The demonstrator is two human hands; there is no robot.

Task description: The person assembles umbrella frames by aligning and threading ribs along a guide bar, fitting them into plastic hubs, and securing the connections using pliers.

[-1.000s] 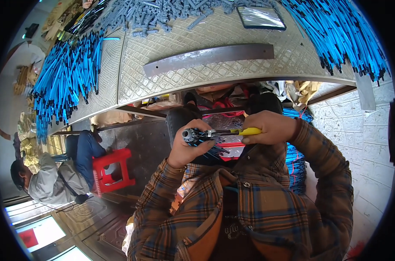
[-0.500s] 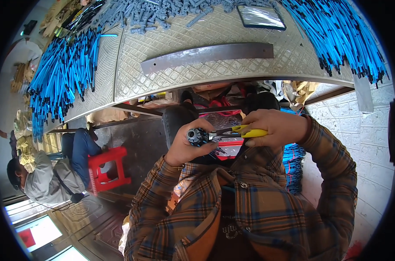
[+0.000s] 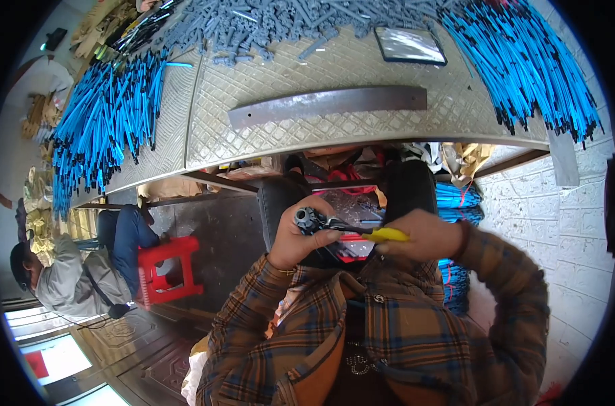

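Note:
In front of my lap, my left hand (image 3: 296, 241) is closed around a small bunch of grey plastic fittings (image 3: 306, 218), one with its round, notched end facing up. My right hand (image 3: 424, 235) grips pliers by their yellow handles (image 3: 390, 235). Their dark jaws (image 3: 340, 224) point left and meet the fittings beside my left thumb. Whether the jaws are biting on a piece cannot be made out.
Ahead, the patterned table (image 3: 253, 74) bears piled grey fittings (image 3: 253, 34), a curved metal strip (image 3: 334, 101), a dark-rimmed flat panel (image 3: 410, 45) and blue rod bundles (image 3: 108, 115). More blue bundles (image 3: 456, 196) lie right. A person sits left by a red stool (image 3: 169, 264).
My right hand has come nearer my body, and the pliers now slant down to the right. The fittings in my left hand are turned slightly. The whole view has shifted a little.

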